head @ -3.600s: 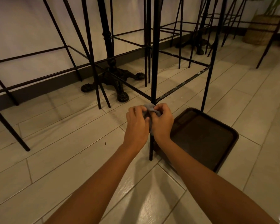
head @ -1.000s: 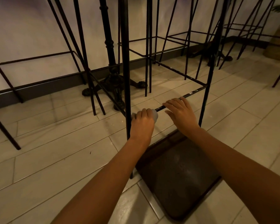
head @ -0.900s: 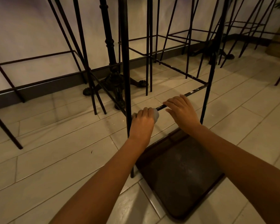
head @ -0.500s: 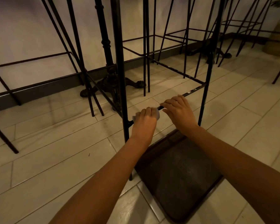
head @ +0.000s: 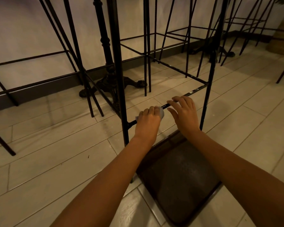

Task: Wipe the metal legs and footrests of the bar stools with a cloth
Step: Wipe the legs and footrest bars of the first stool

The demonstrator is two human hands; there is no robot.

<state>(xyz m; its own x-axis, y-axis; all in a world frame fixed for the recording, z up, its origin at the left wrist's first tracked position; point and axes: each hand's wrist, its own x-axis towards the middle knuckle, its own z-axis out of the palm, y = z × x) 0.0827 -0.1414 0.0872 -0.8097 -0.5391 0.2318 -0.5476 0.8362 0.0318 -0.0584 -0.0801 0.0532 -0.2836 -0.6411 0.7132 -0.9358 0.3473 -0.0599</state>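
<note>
The left hand (head: 148,124) is curling shut around a soft grey cloth (head: 161,112), pressing it onto the thin black metal footrest (head: 196,90), whose paint is chipping. The right hand (head: 184,113) is resting open-fingered on that bar just beside it. Fingers are hiding most of the cloth. A dark square tray (head: 182,181) is lying on pale tiles.
</note>
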